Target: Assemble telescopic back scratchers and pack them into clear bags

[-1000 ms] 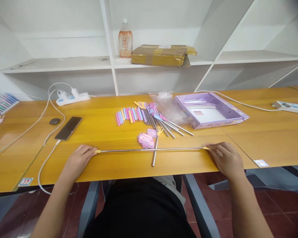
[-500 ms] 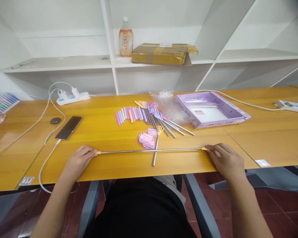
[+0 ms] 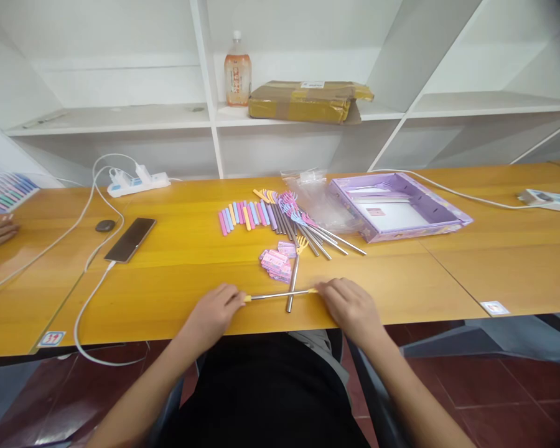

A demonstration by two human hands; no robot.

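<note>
Fingers of your left hand (image 3: 213, 316) and right hand (image 3: 352, 309) are pinched nearly shut on the yellow ends of the thin metal rod (image 3: 277, 295) — in the head view your hands have just come in and the rod's way shorter, so it looks like it telescopes and is now pushed partly closed. It's near the table's front edge, across the yellow-headed piece (image 3: 293, 280), while the open purple box (image 3: 449, 230) has a pink card (image 3: 376, 211) and some pale flat stuff inside — can't tell what's in the clear bag (image 3: 315, 200), if anything.
</note>
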